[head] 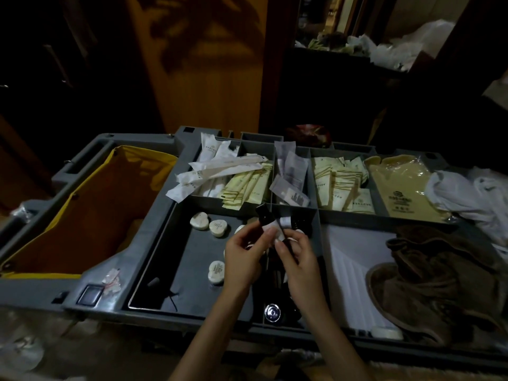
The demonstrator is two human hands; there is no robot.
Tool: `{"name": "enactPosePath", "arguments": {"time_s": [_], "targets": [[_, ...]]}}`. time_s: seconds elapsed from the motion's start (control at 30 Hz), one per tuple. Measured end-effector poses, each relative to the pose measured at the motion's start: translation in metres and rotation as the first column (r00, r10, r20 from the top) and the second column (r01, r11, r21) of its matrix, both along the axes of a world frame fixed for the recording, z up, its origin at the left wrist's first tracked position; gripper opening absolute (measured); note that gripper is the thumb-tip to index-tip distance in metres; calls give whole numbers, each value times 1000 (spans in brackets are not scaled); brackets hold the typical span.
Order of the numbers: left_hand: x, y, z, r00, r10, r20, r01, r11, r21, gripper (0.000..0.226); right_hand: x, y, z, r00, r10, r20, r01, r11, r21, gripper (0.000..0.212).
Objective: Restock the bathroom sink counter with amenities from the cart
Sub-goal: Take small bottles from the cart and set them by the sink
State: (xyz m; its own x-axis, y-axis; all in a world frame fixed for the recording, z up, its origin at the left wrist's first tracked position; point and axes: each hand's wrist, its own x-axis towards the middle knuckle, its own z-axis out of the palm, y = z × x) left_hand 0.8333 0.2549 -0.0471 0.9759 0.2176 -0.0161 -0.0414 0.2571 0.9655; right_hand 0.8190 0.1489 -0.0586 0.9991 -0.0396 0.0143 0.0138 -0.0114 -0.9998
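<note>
I observe the left hand [242,255] and right hand [298,259] together grasping small dark bottles [264,220] above the cart tray [165,259].

The soap tray [165,259] at lower centre has bare floor along its left and near side — open room there. Small round soaps [217,228] dot its far end. Both hands [270,257] crowd the narrow middle compartment, over dark bottles [275,276]. To the right a brown cloth [439,276] heaps over white paper — the upper compartments are packed with sachets [341,185].
</note>
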Motion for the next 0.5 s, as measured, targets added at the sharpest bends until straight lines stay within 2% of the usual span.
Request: {"name": "enactPosePath", "arguments": {"time_s": [0.13,0.2,0.23,0.27,0.33,0.37,0.43,0.5], "targets": [[0,0,1,998,46,-43,-48,998,-27,10,8,-8,-1,997,40,-65,-42,999,-32,15],[1,2,-3,989,127,-75,-129,991,-17,13,12,-13,1,997,38,-63,-45,993,-112,13],[1,4,-5,981,164,-106,-167,986,-19,16,15,-16,1,999,18,-37,-26,979,-204,14],[1,5,-7,971,192,-139,-199,979,-35,18,19,-19,2,1000,-1,12,5,934,-357,15],[2,6,-10,961,213,-175,-227,972,-66,21,28,-26,6,992,-9,125,93,721,-687,22],[3,6,-11,961,209,-179,-223,973,-59,22,35,-29,8,985,-8,170,139,617,-775,27],[4,5,-11,968,188,-166,-197,979,-41,22,48,-31,7,985,-3,171,151,484,-862,36],[3,4,-10,973,171,-157,-176,984,-24,27,59,-30,6,995,-6,104,97,407,-908,42]]}}
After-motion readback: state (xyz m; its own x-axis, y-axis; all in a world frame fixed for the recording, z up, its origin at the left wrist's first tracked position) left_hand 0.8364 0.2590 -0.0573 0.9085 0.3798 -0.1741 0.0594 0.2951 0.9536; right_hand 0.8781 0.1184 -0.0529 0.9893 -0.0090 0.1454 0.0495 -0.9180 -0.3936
